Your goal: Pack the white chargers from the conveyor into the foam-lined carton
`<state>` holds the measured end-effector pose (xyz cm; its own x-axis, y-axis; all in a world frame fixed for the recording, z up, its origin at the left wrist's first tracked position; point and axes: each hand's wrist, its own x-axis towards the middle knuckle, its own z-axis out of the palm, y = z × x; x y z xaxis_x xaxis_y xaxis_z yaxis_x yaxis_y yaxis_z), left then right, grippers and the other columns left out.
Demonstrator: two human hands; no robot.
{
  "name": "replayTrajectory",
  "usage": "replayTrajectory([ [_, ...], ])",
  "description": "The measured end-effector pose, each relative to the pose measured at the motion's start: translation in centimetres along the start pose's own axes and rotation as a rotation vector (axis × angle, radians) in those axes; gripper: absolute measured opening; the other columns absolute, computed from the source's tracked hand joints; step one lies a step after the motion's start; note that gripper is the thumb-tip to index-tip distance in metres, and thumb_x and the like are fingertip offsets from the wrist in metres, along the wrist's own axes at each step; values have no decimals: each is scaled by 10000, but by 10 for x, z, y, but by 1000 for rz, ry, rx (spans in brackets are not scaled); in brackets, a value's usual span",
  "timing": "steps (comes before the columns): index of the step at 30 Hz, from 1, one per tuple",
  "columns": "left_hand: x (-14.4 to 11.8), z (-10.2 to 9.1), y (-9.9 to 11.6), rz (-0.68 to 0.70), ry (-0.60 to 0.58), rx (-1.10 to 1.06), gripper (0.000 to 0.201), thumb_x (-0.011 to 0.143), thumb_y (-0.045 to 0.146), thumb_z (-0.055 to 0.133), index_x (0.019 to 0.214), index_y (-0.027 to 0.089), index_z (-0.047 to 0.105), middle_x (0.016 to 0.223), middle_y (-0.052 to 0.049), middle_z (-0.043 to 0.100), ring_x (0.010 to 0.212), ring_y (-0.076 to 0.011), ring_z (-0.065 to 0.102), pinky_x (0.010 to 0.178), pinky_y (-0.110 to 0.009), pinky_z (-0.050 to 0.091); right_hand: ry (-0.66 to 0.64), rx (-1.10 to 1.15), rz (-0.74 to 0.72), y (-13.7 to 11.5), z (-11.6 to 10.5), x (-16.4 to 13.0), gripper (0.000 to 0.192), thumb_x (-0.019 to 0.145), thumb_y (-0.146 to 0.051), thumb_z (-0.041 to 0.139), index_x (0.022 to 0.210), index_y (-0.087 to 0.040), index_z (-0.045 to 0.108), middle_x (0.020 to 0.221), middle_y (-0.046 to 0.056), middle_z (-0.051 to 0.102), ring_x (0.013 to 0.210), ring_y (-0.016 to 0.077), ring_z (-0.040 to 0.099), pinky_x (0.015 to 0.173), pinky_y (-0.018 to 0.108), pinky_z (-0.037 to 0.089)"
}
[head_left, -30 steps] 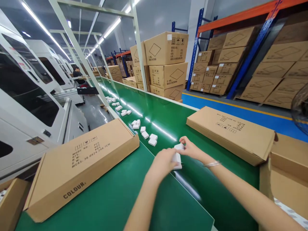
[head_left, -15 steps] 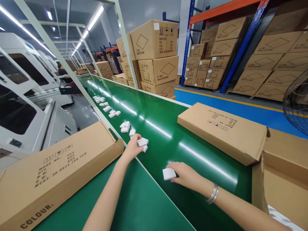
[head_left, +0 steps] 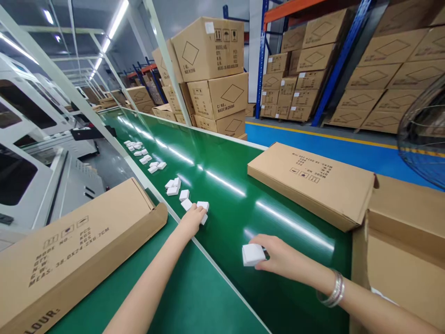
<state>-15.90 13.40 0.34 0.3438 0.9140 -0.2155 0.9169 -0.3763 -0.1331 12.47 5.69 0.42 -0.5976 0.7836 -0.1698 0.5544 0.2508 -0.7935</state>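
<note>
White blocks (head_left: 253, 254), stacked together, sit clamped in the right hand (head_left: 278, 259) low over the green surface (head_left: 236, 195). Left hand (head_left: 191, 220) is reaching forward, its fingers closed on another white piece (head_left: 203, 206) at the belt's near edge. More white pieces (head_left: 173, 186) trail away behind. Flat cardboard cartons (head_left: 313, 183) lie either side.

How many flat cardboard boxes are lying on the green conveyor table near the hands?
2. One flat box lies left of the left hand; the other flat box lies beyond the right hand, which grips a white block.
</note>
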Motion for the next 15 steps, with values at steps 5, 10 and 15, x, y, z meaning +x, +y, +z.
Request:
replayTrajectory([
  [5,-13,-10,16,31,72,17,296,742,122,503,1032,182,512,1054,-89,561,1030,-268,441,869,-384,366,-1,61,57,9,-15,-24,338,668,-219,636,999,-237,569,926,-3,630,818,165,575,668,247,421],
  [10,-26,-42,83,107,-147,-89,363,736,198,566,1090,194,485,1073,-89,544,908,-222,571,746,-317,450,69,-264,175,9,-26,-30,414,641,-207,637,1014,-215,456,849,-3,639,729,157,584,548,216,373],
  [15,-16,-63,159,-1,-257,-40,296,645,-4,573,914,116,603,947,-147,616,937,-301,587,761,-363,448,85,-511,226,-8,-19,-12,404,567,-148,672,932,-184,503,858,56,645,775,229,593,551,247,357],
])
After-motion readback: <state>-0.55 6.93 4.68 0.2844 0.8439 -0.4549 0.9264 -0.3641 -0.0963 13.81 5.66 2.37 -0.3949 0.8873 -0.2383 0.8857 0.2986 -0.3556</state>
